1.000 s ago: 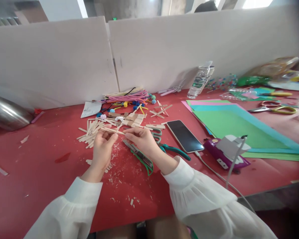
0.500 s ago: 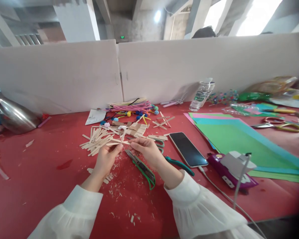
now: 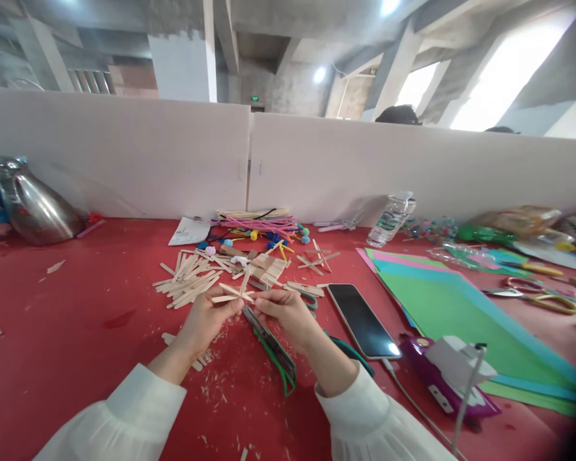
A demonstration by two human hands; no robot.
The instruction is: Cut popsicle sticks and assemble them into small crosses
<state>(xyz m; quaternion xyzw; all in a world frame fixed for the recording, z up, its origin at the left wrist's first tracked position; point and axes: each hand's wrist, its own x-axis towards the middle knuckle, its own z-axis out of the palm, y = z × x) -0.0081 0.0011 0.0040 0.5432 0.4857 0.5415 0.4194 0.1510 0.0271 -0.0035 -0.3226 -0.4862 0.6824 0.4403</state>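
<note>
Together, left hand [image 3: 212, 317] and right hand [image 3: 284, 312] hold crossed wooden sticks [image 3: 242, 294].

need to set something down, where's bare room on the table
Largest: left of the stick pile and left hand, in front of the metal jug, with a few scraps. Smaller: between phone and bottle. Crowded: around the cutter, and right, with paper sheets and scissors.

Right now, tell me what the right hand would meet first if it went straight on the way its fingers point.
Beyond the crossed wooden craft sticks in its grip, the right hand would most likely meet the left hand first; a single view leaves depth uncertain.
</note>
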